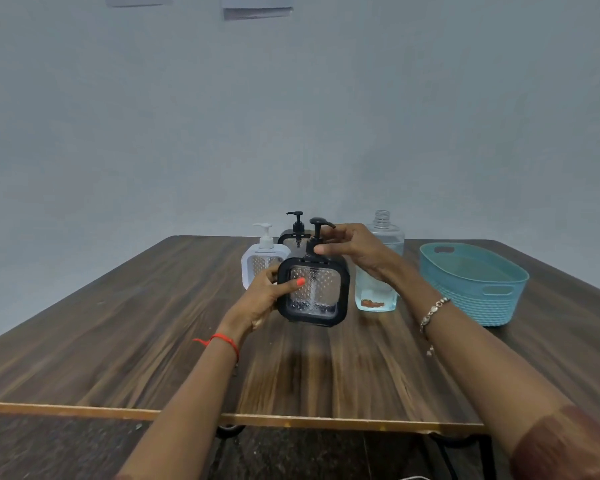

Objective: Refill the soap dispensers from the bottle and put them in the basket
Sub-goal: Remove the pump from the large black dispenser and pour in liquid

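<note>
A square black-framed soap dispenser (314, 292) with a clear dimpled window hangs just above the table. My left hand (267, 296) grips its left side, thumb across the window. Fingers of my right hand (354, 249) are closed around its black pump (318, 233) at the neck. Behind it stand a white dispenser (264, 258) and a second black dispenser (296, 237), partly hidden. The clear refill bottle (378, 292), uncapped, stands to the right with pale liquid low inside. A teal basket (475, 285) sits further right, nothing visible in it.
A dark wood-grain table (153, 341) carries everything, with its front edge near me. A plain pale wall rises behind, with papers (257, 6) pinned at the top. Dark floor shows below the table edge.
</note>
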The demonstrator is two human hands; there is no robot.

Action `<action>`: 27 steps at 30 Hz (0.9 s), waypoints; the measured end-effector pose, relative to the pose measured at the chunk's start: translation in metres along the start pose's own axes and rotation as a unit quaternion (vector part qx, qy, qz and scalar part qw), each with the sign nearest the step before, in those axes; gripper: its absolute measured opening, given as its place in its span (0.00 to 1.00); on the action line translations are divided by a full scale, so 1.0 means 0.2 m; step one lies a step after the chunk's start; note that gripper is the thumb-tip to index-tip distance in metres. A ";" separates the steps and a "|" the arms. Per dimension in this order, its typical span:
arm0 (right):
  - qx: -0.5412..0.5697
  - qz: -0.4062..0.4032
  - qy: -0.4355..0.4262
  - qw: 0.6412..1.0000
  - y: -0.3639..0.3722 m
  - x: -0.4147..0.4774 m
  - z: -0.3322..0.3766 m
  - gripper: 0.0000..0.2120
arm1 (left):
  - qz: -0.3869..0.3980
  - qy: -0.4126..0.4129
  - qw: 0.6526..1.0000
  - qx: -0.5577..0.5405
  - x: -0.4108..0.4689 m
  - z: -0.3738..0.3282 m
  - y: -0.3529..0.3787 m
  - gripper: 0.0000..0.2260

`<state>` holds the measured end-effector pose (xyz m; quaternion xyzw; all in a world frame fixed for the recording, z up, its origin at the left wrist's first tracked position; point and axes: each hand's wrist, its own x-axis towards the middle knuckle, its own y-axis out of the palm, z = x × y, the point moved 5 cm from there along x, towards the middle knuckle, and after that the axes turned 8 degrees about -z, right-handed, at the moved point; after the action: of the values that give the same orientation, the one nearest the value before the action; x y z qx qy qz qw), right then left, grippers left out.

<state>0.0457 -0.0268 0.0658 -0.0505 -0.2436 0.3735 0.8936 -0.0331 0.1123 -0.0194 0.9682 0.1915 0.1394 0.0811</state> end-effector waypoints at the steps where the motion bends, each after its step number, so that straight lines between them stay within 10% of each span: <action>1: -0.062 -0.042 -0.008 0.997 0.00 0.00 0.00 0.09 | -0.013 0.002 1.000 0.004 0.01 0.00 0.00 0.14; 5: -0.154 -0.116 -0.047 0.980 0.01 0.01 0.03 0.16 | -0.042 0.011 0.999 0.028 0.01 -0.01 0.01 0.17; 10: 0.116 -0.050 0.037 0.991 0.02 0.01 0.00 0.24 | -0.059 0.016 0.998 0.017 0.01 0.00 0.00 0.16; 16: -0.043 -0.168 0.049 0.984 0.02 0.00 -0.05 0.33 | -0.075 0.018 0.997 0.017 0.00 0.00 -0.01 0.16; 27: 0.104 -0.206 0.001 0.973 -0.03 0.00 0.06 0.06 | -0.102 0.010 0.994 0.030 -0.01 0.02 -0.07 0.23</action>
<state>0.0439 -0.0317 0.0776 0.0940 -0.2080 0.2044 0.9519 -0.0383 0.1238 -0.0264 0.9440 0.2943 0.1343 0.0641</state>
